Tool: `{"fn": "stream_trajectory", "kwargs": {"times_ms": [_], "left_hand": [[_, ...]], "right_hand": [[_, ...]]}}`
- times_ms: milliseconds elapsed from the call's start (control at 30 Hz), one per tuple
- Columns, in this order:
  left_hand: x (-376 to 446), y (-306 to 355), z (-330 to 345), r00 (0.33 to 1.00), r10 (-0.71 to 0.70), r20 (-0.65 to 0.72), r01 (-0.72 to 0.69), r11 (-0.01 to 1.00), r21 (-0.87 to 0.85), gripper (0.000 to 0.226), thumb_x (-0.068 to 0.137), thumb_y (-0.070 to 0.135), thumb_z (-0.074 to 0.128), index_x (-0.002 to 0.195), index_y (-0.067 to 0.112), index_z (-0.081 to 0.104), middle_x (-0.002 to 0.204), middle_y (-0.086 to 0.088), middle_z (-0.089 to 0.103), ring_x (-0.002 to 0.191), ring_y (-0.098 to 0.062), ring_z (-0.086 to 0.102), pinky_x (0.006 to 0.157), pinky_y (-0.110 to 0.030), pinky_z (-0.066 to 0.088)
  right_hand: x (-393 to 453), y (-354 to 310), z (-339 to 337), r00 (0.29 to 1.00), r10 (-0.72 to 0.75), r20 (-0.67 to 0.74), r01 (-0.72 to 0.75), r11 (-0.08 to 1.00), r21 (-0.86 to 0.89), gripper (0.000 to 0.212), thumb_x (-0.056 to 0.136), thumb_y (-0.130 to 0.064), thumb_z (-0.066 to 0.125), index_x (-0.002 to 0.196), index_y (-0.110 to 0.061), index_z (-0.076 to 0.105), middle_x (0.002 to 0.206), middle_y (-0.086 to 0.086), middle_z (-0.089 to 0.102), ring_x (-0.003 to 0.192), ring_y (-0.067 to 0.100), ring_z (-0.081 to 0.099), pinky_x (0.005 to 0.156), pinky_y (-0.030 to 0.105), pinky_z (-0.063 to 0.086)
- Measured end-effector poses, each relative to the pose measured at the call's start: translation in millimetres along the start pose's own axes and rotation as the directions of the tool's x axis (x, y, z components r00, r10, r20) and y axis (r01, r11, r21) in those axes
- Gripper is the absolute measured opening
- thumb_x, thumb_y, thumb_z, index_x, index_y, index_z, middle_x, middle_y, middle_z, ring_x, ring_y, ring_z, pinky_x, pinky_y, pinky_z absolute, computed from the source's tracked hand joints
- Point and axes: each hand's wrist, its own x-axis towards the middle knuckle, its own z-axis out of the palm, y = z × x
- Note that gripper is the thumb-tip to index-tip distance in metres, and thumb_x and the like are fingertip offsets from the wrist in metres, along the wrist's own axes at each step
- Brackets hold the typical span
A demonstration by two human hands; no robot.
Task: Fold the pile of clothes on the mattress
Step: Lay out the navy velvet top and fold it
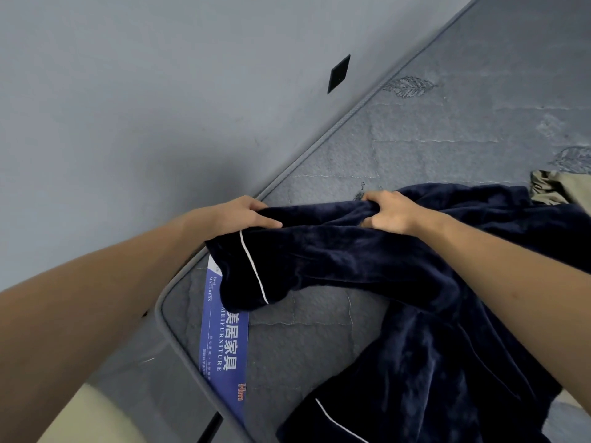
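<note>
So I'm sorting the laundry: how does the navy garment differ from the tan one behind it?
The navy garment is plush, white-piped and gripped by the left hand and right hand; the tan garment looks thin, plain and untouched. Navy sprawls across the view; tan shows only a corner. Both lie unfolded on the mattress.

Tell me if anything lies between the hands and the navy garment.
Nothing does. The left hand and right hand both grip the garment directly along its upper edge, above the mattress.

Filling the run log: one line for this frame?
left hand: grips navy garment | right hand: grips same garment | garment: unfolded, on mattress
</note>
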Motion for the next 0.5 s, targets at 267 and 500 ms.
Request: {"fn": "stream_trajectory", "kwargs": {"times_ms": [267,500], "left_hand": [[-9.6,-19.8,-25.4,0.977,0.112,-0.182,-0.082,0.983,0.163,0.049,0.079,0.048,0.083,0.076,0.003,0.065,0.063,-0.002,0.053,0.059,-0.013,0.051,0.064,-0.028,0.043],[-11.6,-31.7,-33.6,0.949,0.110,-0.297,-0.072,0.988,0.136,0.025,0.086,0.043,0.081,0.079,0.020,0.075,0.063,0.007,0.068,0.057,-0.006,0.065,0.059,-0.021,0.051]], "right_hand": [[6.8,6.4,6.0,0.994,-0.093,-0.059,0.085,0.987,-0.133,0.038,0.080,-0.035,0.082,0.105,-0.032,0.054,0.112,-0.009,0.056,0.110,0.019,0.054,0.086,0.034,0.045],[11.1,-1.2,1.9,0.992,-0.058,-0.115,0.047,0.994,-0.097,0.030,0.089,-0.069,0.062,0.096,-0.042,0.053,0.118,-0.010,0.050,0.124,0.018,0.042,0.112,0.057,0.026]]}}
